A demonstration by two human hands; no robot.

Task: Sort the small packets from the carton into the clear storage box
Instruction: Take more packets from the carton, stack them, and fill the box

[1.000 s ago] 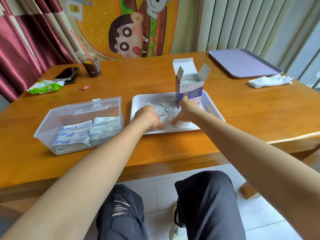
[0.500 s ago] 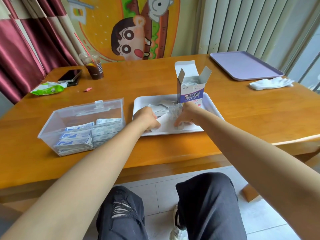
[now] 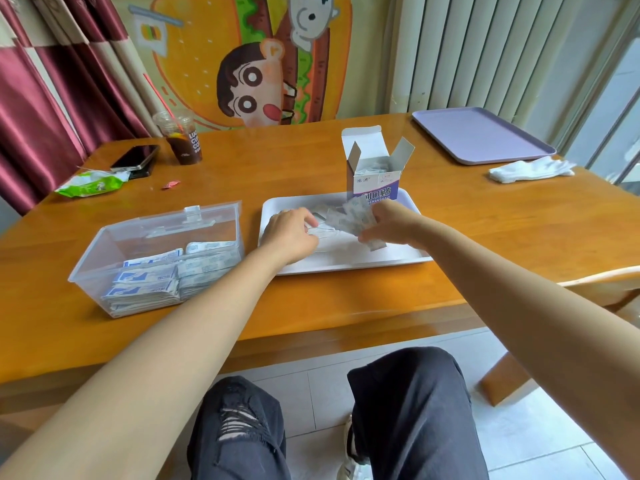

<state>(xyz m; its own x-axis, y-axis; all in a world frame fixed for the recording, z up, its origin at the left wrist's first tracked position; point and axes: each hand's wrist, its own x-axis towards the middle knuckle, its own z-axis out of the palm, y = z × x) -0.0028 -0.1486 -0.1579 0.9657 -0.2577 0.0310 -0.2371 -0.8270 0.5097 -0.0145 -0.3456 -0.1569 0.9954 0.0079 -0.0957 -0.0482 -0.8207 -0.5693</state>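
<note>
Head view: both my arms reach over the near edge of the wooden table (image 3: 346,161) to the white tray (image 3: 349,263) sitting mid-table. My right hand (image 3: 391,225) is pinched on a fanned bunch of small packets (image 3: 351,218), lifted just above the tray floor; one packet (image 3: 377,244) sticks out under my thumb side. My left hand (image 3: 289,233) is curled knuckles-up over the tray's left half, fingertips (image 3: 310,223) touching loose packets there; can't tell if it actually grips one. The carton (image 3: 374,174), white and purple, stands upright on the tray's far edge, flaps open, more packets visible inside the top.

The clear storage box (image 3: 104,237) sits left of the tray, near it but apart, lid flipped up at its far side. Stacked packets (image 3: 152,282) fill its near half, blue-and-white ones at the left, paler ones at the right.

Far-left corner of the table: a dark phone (image 3: 135,157), an iced drink cup (image 3: 181,140) beside it, a green wrapper (image 3: 91,183) near the left edge, a small red scrap (image 3: 170,184) a bit inward. Far-right corner: a lilac tray (image 3: 481,136), with a white cloth (image 3: 531,169) just in front of it by the right edge.
</note>
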